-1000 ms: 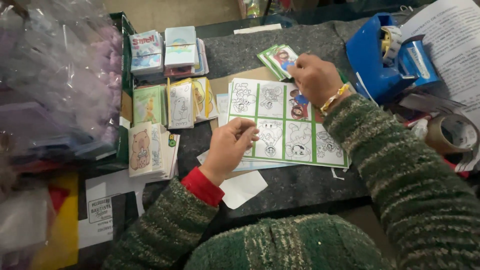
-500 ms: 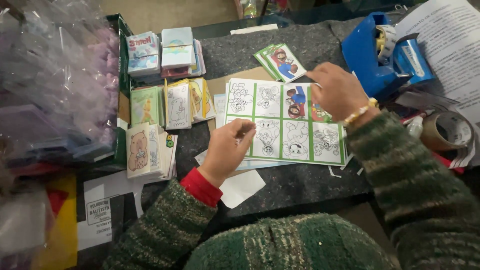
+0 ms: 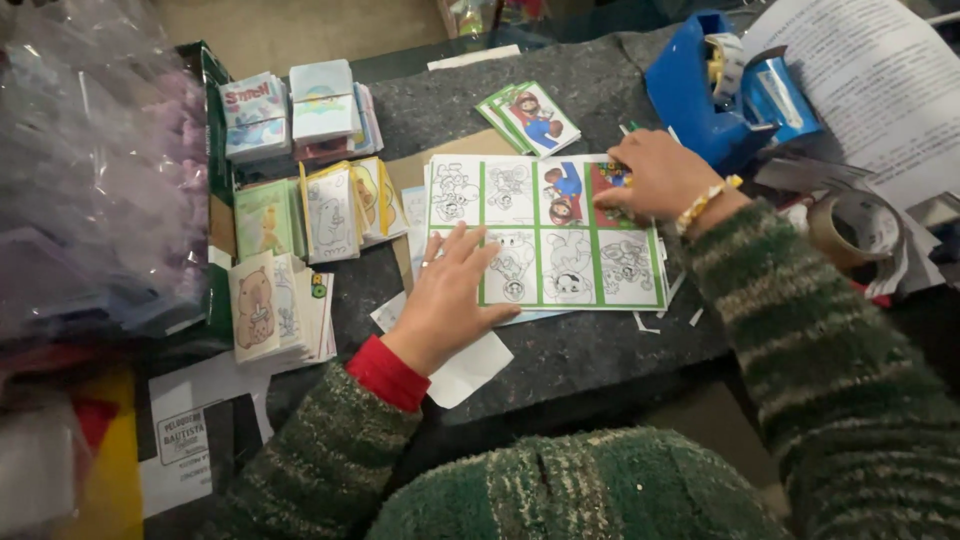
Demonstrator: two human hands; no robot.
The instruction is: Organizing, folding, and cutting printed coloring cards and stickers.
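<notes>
A printed sheet (image 3: 560,255) with green-bordered cartoon panels lies on the grey felt table (image 3: 590,355). My left hand (image 3: 450,295) rests flat on its lower left corner, fingers spread. My right hand (image 3: 655,175) presses on the sheet's upper right panel, fingers curled; I cannot tell whether it grips anything. A small pile of green-edged cartoon cards (image 3: 528,115) sits just beyond the sheet.
Stacks of small picture booklets (image 3: 300,200) stand at the left, beside clear plastic bags (image 3: 90,180). A blue tape dispenser (image 3: 715,85), a tape roll (image 3: 850,230) and printed papers (image 3: 880,80) lie at the right. White paper scraps (image 3: 470,370) sit by my left wrist.
My right hand left the card pile and came down onto the sheet's upper right panel. My left hand opened from a loose curl and flattened on the sheet.
</notes>
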